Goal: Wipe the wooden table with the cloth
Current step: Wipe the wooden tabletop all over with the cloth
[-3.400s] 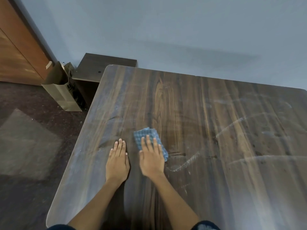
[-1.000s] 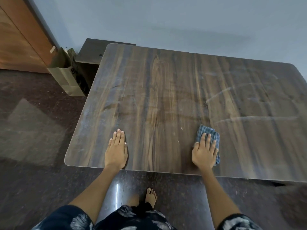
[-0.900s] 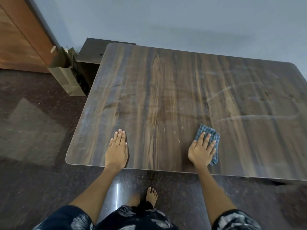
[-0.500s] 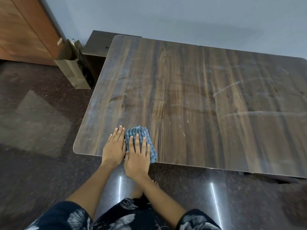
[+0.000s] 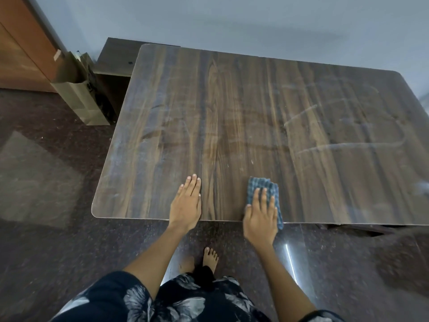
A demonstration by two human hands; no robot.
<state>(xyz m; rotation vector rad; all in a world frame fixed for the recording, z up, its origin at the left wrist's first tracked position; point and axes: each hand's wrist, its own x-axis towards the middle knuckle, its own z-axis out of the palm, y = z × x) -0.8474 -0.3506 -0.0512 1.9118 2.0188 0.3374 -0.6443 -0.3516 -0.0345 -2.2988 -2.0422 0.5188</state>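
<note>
- Two hands are laid flat at the near edge of the dark wooden table (image 5: 232,112).
- Left hand (image 5: 186,205): fingers pressed together, on bare wood.
- Right hand (image 5: 261,217): fingers slightly spread, pressed on the folded blue checked cloth (image 5: 262,183).

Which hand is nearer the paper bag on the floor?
Left. The left hand lies flat toward the paper bag; the right hand presses the cloth farther away.

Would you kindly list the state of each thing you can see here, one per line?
Left hand: flat, palm down on the table, empty.
Right hand: pressed flat on the cloth at the near edge.
Cloth: folded, pinned under the right hand, one corner past the table edge.
Table: smeared with pale streaks on its right side.
Paper bag: upright on the floor beside the table's far left corner.
</note>
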